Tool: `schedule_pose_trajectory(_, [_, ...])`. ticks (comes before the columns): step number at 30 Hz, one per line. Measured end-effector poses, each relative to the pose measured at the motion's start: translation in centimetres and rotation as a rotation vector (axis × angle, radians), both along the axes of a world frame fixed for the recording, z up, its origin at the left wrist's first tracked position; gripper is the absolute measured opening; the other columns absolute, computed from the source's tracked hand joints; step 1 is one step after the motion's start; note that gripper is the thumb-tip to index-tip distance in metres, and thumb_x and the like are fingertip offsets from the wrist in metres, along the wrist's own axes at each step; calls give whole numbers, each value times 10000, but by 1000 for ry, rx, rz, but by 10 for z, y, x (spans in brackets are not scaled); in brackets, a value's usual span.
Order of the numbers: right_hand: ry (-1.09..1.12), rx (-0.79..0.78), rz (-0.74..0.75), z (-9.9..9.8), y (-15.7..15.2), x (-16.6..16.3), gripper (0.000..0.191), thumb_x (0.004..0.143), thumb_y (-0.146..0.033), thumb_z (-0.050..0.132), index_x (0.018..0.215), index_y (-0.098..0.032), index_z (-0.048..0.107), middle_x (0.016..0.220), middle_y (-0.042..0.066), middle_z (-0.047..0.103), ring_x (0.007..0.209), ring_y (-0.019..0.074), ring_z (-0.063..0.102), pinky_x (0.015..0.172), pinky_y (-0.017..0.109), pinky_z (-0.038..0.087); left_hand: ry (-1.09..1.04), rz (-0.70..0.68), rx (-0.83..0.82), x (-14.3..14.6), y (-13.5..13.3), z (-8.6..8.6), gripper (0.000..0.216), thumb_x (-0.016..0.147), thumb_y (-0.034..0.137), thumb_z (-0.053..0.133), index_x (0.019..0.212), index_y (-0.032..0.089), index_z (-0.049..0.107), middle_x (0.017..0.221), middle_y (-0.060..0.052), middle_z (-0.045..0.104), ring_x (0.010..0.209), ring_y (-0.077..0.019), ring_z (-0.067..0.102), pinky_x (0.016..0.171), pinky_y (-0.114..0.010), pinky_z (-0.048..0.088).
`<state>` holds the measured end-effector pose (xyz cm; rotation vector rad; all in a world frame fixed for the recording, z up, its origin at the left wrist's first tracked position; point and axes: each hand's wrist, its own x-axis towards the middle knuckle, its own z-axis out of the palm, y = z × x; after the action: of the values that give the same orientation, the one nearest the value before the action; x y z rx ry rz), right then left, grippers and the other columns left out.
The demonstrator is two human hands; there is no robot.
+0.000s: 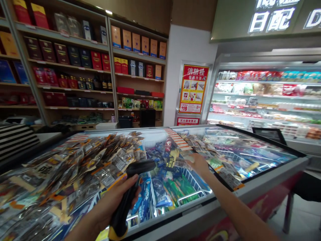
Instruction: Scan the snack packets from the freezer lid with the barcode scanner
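Note:
My left hand is wrapped round the black grip of a handheld barcode scanner, whose head points right over the freezer. The scanner's lower end is yellow. My right hand reaches across the freezer, its fingers closed at the right edge of a packet with a yellow label. The fingertips are blurred and partly merge with the packet. Below both hands lie green packs and blue packs in white wire baskets.
Many brown food packets lie heaped across the left of the chest freezer. Its glass lid covers the right side. Behind stand shelves of boxed bottles and a lit chilled display. A striped cloth is at the left.

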<state>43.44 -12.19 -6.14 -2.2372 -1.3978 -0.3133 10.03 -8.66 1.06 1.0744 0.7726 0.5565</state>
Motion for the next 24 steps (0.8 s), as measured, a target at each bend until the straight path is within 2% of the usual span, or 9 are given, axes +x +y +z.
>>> schedule_pose_trajectory(3, [180,-96,18,4,15,-1,422,542,-441,599,876,-183,614,771,63,618,718,211,542,608,290,370,-17,-21,16,1,-3,2,275,677,419,538,697,147,504,509,14,542,394,-71,465,376,-166,340])
schedule_pose_trajectory(6, [389,-170,207,8,24,-10,206,463,-349,659,588,-191,615,469,-17,537,496,138,490,508,246,339,-31,-45,38,3,-5,1,276,681,419,533,707,147,498,504,17,536,393,-75,462,381,-175,335])
schedule_pose_trajectory(8, [562,-162,268,10,28,-22,148,458,-299,654,502,-190,565,378,-51,463,417,107,440,459,227,317,-40,-45,57,4,-6,0,276,682,421,529,704,148,494,500,20,532,387,-76,457,382,-180,331])
schedule_pose_trajectory(10, [710,-46,281,11,32,-37,126,501,-287,615,551,-190,551,408,-57,482,415,104,444,439,218,315,-50,-45,73,4,-6,-1,278,679,425,530,691,150,492,496,22,529,380,-76,453,378,-185,324])
schedule_pose_trajectory(12, [827,156,296,9,38,-51,158,554,-309,569,653,-189,542,510,-42,546,471,119,485,446,220,334,-59,-46,70,3,-7,0,280,677,429,530,688,151,497,493,24,527,381,-79,455,382,-191,325])
schedule_pose_trajectory(14, [927,343,322,5,45,-63,209,578,-332,550,720,-182,518,598,-22,583,548,137,521,479,229,362,-56,-41,51,2,-7,3,287,673,434,529,698,149,508,488,25,525,384,-80,456,386,-193,327])
schedule_pose_trajectory(16, [1005,454,349,-1,53,-72,243,585,-332,550,762,-174,497,635,-10,592,591,149,534,520,245,383,-56,-30,42,2,-7,6,297,670,437,530,715,143,518,491,23,525,384,-77,454,388,-192,326])
schedule_pose_trajectory(20, [1048,563,370,-11,62,-83,261,585,-310,565,787,-164,488,645,-9,587,605,144,529,584,260,393,-96,-61,49,2,-9,13,295,669,432,535,717,142,517,515,18,531,400,-79,462,395,-193,328])
schedule_pose_trajectory(24, [1051,589,373,-16,63,-86,270,592,-325,575,786,-159,489,697,7,595,644,148,534,619,268,400,-114,-78,57,2,-10,15,283,678,419,534,721,140,517,525,17,530,407,-75,464,402,-190,332])
